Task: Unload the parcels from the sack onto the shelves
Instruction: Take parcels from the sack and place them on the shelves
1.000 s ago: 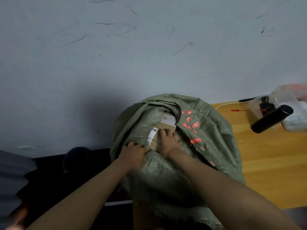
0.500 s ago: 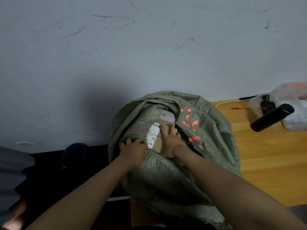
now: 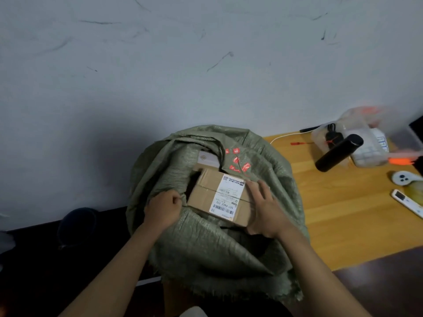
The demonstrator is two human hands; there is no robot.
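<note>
At the far left the floor [image 3: 34,259] was dark, almost black, with a dim rounded dark object [image 3: 77,225] standing near the foot of the pale grey, scuffed wall [image 3: 160,65]. That wall filled the whole upper part of the view, and the space above the sack was open.

The left hand [image 3: 161,212] gripped the near left rim of the olive-green woven plastic sack [image 3: 217,255], its fingers curled tight into a bunch of the fabric. The sack slumped with its mouth gaping upward, its frayed hem hanging over the near side and red printed marks [image 3: 238,160] on its far inner flap.

In the mouth lay a brown cardboard parcel box [image 3: 206,195], taped along its middle and carrying a white barcode shipping label [image 3: 227,196]; it sat tilted, partly risen above the fabric, with the sack's cloth close against its near and left edges. Behind it, deeper in the mouth, a second pale parcel [image 3: 207,158] showed only its top edge.

The right hand [image 3: 266,210] held the box's right end, fingers spread over the top and side, thumb along the near edge.

To the right ran an orange-yellow wooden counter [image 3: 338,216], the sack touching its left edge. On its far part stood a black cylinder [image 3: 338,152] leaning against a clear plastic bag of oddments [image 3: 364,143]; a white cable [image 3: 283,136] ran beside them. Near the right border lay a white remote control [image 3: 407,203] and a small white device [image 3: 402,178].
</note>
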